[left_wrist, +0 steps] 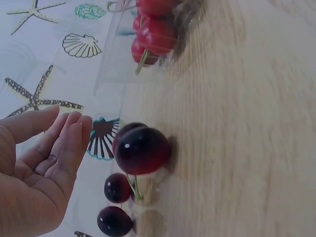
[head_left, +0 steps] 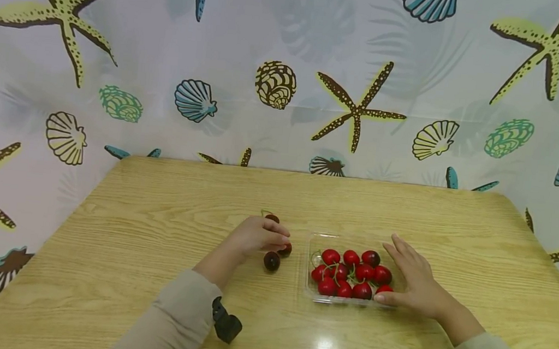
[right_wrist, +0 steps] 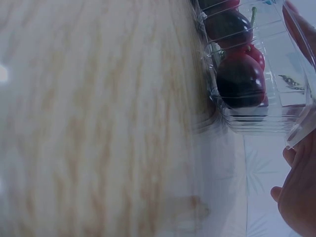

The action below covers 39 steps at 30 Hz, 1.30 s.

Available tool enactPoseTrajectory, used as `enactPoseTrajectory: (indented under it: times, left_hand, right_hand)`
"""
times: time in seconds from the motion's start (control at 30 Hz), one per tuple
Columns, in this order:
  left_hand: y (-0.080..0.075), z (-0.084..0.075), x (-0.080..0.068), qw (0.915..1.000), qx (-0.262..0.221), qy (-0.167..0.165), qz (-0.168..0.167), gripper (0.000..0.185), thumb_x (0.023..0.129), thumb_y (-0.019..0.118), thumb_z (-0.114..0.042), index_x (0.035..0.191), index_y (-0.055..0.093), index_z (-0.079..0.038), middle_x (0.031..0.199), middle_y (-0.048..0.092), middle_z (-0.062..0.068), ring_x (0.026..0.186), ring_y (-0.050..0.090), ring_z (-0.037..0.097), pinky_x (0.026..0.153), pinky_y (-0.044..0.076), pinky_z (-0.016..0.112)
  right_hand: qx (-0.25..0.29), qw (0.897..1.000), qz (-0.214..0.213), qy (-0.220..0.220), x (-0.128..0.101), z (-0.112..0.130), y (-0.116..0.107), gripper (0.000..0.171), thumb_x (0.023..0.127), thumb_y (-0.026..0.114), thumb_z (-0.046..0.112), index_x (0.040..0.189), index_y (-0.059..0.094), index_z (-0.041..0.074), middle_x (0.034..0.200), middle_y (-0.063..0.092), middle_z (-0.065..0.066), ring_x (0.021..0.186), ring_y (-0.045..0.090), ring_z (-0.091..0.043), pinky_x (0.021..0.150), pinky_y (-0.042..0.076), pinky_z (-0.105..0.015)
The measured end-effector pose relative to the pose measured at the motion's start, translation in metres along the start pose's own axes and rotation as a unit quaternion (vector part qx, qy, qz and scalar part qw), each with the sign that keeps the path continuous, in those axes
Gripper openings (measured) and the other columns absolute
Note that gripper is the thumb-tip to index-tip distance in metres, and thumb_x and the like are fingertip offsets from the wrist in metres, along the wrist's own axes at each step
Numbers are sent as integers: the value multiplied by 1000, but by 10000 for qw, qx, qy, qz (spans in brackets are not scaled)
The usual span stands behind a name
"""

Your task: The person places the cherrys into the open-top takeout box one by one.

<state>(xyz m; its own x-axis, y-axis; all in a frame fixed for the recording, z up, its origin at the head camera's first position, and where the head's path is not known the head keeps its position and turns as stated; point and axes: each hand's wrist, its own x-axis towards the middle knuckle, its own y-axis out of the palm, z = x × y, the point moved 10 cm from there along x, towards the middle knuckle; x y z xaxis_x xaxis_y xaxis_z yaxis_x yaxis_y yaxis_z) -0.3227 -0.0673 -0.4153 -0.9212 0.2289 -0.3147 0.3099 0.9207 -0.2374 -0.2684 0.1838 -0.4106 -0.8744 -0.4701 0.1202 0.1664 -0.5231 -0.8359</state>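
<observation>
A clear plastic box [head_left: 316, 297] holds several bright red cherries [head_left: 364, 271] with green stems. My right hand [head_left: 414, 278] rests at the box's right end, fingers fairly straight and spread, thumb at the near rim. In the right wrist view that hand lies beside the box's corner, partly cut off by the frame edge. To the left of the box, my left hand [head_left: 257, 236] hovers over loose dark cherries [head_left: 271, 261] on the table. Its fingers are relaxed, and the left wrist view shows nothing between them. Another dark cherry [head_left: 272, 217] with a stem lies behind this hand.
The wooden table [head_left: 158, 214] reaches back to a hanging cloth [head_left: 271, 31] printed with starfish and shells. Black wrist cameras [head_left: 226, 323] are strapped over the sleeves. Light glares off the table in front of the box.
</observation>
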Motion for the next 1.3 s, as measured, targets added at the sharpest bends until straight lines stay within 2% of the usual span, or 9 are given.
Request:
enactPoseTrajectory:
  times: [0.17,0.4,0.67,0.8,1.03,1.2,1.3]
  left_hand:
    - [-11,7,-2,9999,3,98,-138,23,82,57,-5,102,58,8,96,59,12,80,59,18,76,48,32]
    - [-25,17,-1,9994,-199,151,-243,22,82,56,-5,99,57,9,88,60,11,79,59,20,78,47,34]
    - [-34,30,-1,9989,-289,-103,-345,28,83,55,-5,107,54,10,98,58,19,86,58,23,80,45,33]
    - [-39,38,2,9986,-227,-239,-415,30,83,56,-6,109,54,8,103,57,18,90,58,23,81,45,32]
    - [-45,49,7,9965,-322,-473,-608,28,83,56,-5,108,55,8,108,56,17,82,60,15,77,47,27]
    - [-45,51,11,9954,-538,-452,-656,26,83,54,1,106,53,12,117,49,20,78,60,14,75,48,25]
    - [-45,52,15,9942,-631,-489,-726,26,82,53,3,106,53,13,113,51,22,76,59,14,73,48,25]
  right_hand:
    - [7,10000,2,-14,-1,0,0,90,68,69,41,133,24,-1,140,9,-21,125,5,-39,89,6,-65]
    - [14,10000,-4,7,-2,-1,-1,90,68,69,41,133,24,-2,140,8,-21,125,5,-39,89,5,-65]
    - [-32,10000,-22,4,-2,-3,0,90,67,69,41,133,24,-1,139,9,-22,125,6,-39,89,6,-65]
    - [-2,10000,-24,-8,-2,-2,0,90,67,69,41,133,24,-2,139,9,-22,125,5,-39,89,6,-65]
    - [3,10000,2,2,-1,-1,0,90,68,69,41,133,24,-2,140,9,-21,125,5,-38,89,6,-65]
    - [-36,10000,14,12,0,0,0,90,68,69,41,133,24,-2,140,9,-21,125,5,-38,90,6,-64]
    - [-60,10000,18,14,0,0,-1,90,68,69,42,133,25,-2,140,9,-21,125,5,-38,90,6,-64]
